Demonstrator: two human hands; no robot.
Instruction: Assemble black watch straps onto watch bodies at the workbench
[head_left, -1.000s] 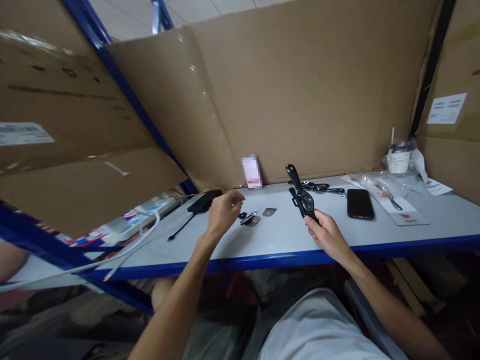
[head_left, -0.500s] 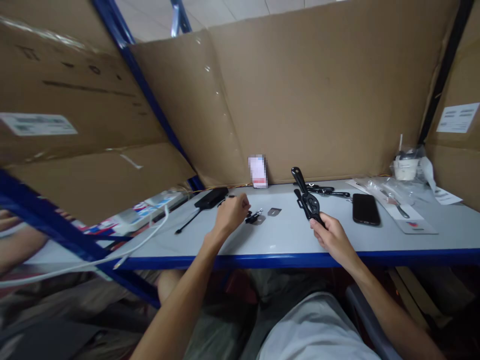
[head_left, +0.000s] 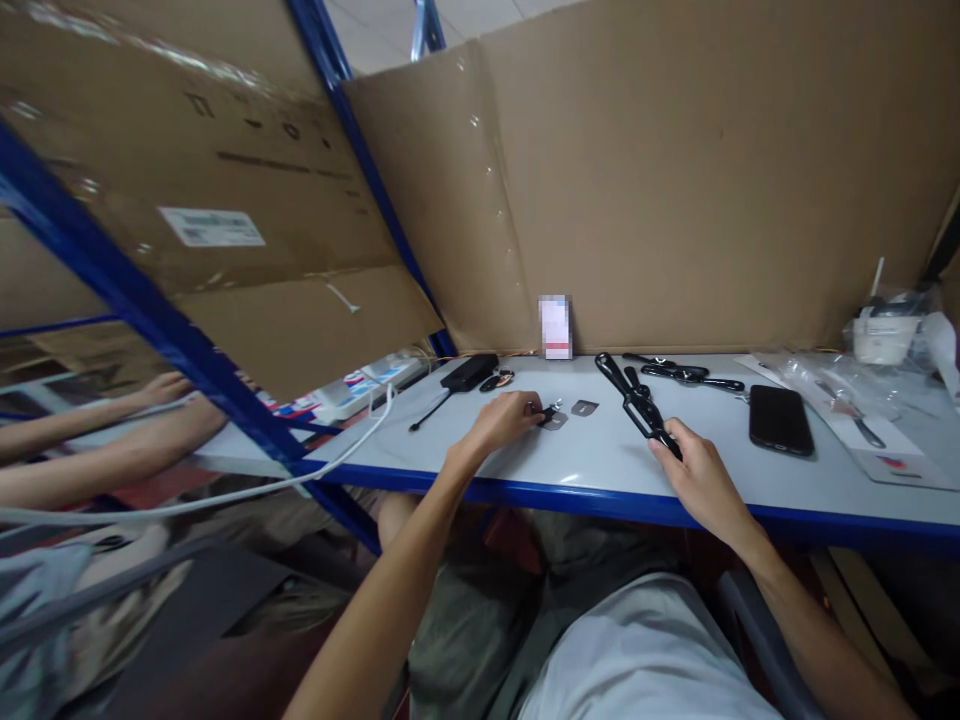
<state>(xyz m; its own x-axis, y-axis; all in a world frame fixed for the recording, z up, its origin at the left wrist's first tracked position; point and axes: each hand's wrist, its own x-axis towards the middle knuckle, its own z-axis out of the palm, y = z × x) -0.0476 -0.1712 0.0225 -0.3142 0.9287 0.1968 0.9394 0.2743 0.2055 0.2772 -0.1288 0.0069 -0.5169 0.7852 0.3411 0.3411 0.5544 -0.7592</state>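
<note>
My right hand (head_left: 703,482) is wrapped round one handle of a black spokeshave (head_left: 640,408), which is held at a slant above the table with its other handle pointing up and away. My left hand (head_left: 510,420) is low over the table, fingers curled together at a small heap of black and shiny metal parts (head_left: 553,411). What its fingertips pinch is too small to make out. A flat grey blade (head_left: 555,423) lies under those parts, and a second slotted blade (head_left: 585,408) is just to their right. More black spokeshaves (head_left: 686,374) lie behind the held one.
A black phone (head_left: 781,420) and plastic packaging (head_left: 847,400) are at the right, near a wrapped cup (head_left: 886,338). A lit phone (head_left: 556,328) leans on the cardboard. Left are a black box with cable (head_left: 470,373), power strips (head_left: 367,388), a white cable (head_left: 345,466) and another person's arms (head_left: 142,440).
My left hand has come down and right to the small parts. The spokeshave in my right hand has dipped and tilted further to the left. The view has turned left.
</note>
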